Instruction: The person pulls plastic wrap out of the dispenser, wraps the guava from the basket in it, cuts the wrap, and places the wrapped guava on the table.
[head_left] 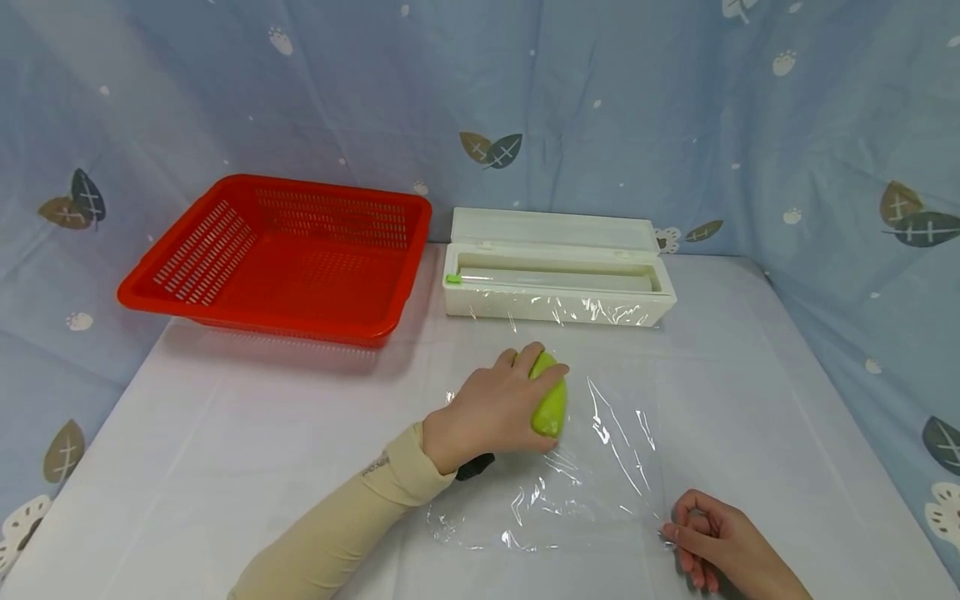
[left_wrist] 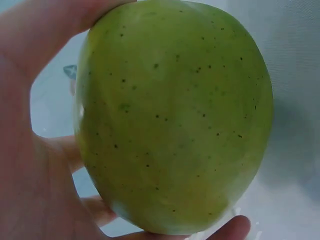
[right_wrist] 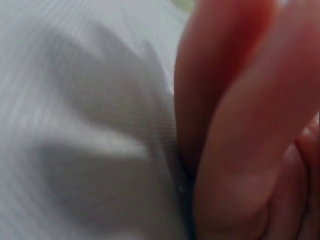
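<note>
My left hand [head_left: 491, 408] holds a speckled green fruit [head_left: 551, 400] from its left side, over a sheet of plastic wrap [head_left: 600, 475] spread on the table. In the left wrist view the fruit [left_wrist: 175, 120] is yellow-green and smooth with dark dots, and the thumb and fingers curl round its edge. At the sheet's lower right corner, my right hand [head_left: 708, 542] pinches the film between thumb and forefinger, its other fingers curled. The right wrist view shows its fingers [right_wrist: 240, 165] close against the white cloth; little of the film shows there.
Behind the sheet stands a white wrap dispenser box [head_left: 555, 304], its lid [head_left: 555, 232] raised, a roll inside and a green slider at its left end. A red plastic basket [head_left: 292, 325] sits at the back left. A blue patterned curtain [head_left: 600, 108] surrounds the white-covered table [head_left: 247, 450].
</note>
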